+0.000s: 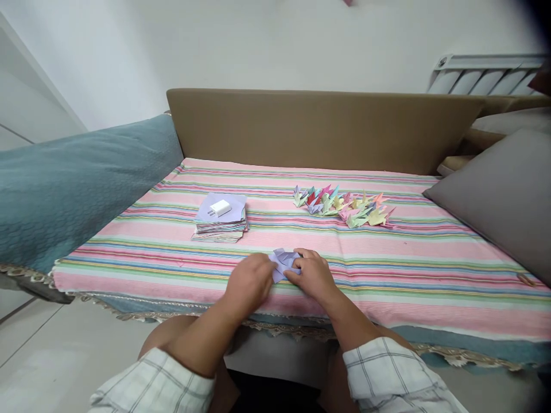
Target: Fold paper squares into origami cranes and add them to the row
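A partly folded sheet of purple origami paper (282,265) lies between my two hands, near the front edge of the striped cloth. My left hand (252,281) is closed at the paper's left side, its fingertips mostly hidden behind the knuckles. On the right side, my right hand (313,274) pinches the paper between thumb and fingers. Creases and raised flaps show on the paper's upper part. Beyond the hands to the right sits a group of folded paper cranes (344,206) in several colours.
To the left is a stack of square paper (220,221) with a white plug adapter (220,208) on top. A striped cloth (408,264) covers the seat. A brown backrest (318,129) stands behind, a teal armrest (90,178) at left, a grey cushion (503,195) at right.
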Demonstrator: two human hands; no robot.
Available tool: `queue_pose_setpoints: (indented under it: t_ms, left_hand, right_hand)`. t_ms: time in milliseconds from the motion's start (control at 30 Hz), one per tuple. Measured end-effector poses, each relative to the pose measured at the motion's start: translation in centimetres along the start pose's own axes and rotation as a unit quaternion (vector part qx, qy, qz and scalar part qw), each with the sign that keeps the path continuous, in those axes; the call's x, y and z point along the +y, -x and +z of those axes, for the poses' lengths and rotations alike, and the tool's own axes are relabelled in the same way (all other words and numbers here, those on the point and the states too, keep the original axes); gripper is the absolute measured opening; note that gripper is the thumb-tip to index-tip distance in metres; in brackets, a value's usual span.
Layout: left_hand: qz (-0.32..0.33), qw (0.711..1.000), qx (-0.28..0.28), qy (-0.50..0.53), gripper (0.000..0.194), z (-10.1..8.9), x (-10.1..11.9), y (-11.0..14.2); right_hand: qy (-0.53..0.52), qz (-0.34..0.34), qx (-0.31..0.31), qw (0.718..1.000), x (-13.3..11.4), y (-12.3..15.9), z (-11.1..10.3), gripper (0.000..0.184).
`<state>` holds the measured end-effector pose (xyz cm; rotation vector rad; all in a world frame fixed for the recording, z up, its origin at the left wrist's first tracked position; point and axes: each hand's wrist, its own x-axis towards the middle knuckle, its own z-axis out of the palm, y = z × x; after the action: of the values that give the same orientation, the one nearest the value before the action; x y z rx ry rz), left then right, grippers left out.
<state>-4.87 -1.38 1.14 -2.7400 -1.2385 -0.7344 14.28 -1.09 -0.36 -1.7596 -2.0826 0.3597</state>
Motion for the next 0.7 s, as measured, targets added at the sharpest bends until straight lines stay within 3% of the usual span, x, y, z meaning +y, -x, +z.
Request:
queue_pose_setpoints:
  t_ms: [67,133,267,400,467,567,633,700]
  left_hand:
    - [0.070,0.997,-0.016,-0.013,0.037,1.0,1.3,1.1]
    - [0.089,0.995,-0.025,-0.039,0.040,2.0,1.8,1.8]
    - [0.083,0.992,-0.065,-0.073,0.042,3.1,1.5,2.4]
    - [0.072,0.993,-0.073,-0.052,0.038,3.0,1.0,2.2]
    - [0.033,0.998,-0.055,-0.021,0.031,2.7,0.5,1.7]
    - [-0.095,0.995,0.004,0.018,0.035,2.4,-0.7,0.4]
    - [-0.135,0.990,-0.011,0.039,0.038,2.4,-1.5,-0.6]
    - [-0.148,0.986,-0.050,0.065,0.028,2.4,-2.1,-1.3]
  right_hand:
    - [0.002,-0.003,0.004,1.000,0.0,0.0,0.0,0.019]
    - [0.001,-0.002,0.009,1.000,0.0,0.1,0.1,0.017]
    - [-0.015,-0.007,0.017,1.000,0.4,0.1,0.3,0.014]
    - [-0.050,-0.003,0.005,0.999,0.9,-0.1,0.3,0.017]
    - [-0.064,-0.003,-0.005,0.998,1.0,-0.1,0.2,0.019]
    - [-0.074,-0.008,-0.018,0.997,0.9,-0.2,-0.2,0.018]
    - [-0.075,-0.011,-0.024,0.997,0.7,-0.1,-0.4,0.017]
    - [-0.071,-0.012,-0.031,0.997,0.6,-0.1,-0.6,0.015]
